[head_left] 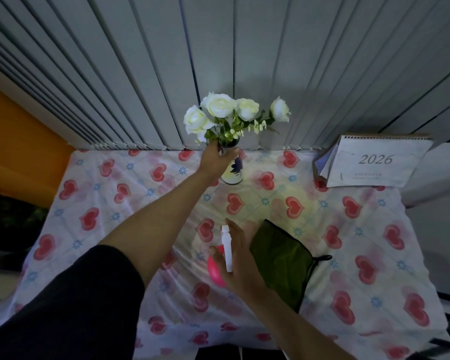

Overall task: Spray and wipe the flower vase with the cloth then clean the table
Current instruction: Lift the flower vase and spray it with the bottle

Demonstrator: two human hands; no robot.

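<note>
Vase [233,170] stands at the far centre of the table [374,229], white flowers [220,110] in it. Left hand [216,158] wraps its fingers round the neck. Right hand [240,261] grips the pink spray bottle [220,266] near the front — nozzle pointing away. Green cloth [278,258] lies just right, untouched. Judged step: spraying. Next move calls for aiming at the vase body, then taking up the cloth.

Dim room w/ grey vertical blinds [140,74] behind, orange surface [16,141] left, maybe a wall.
</note>
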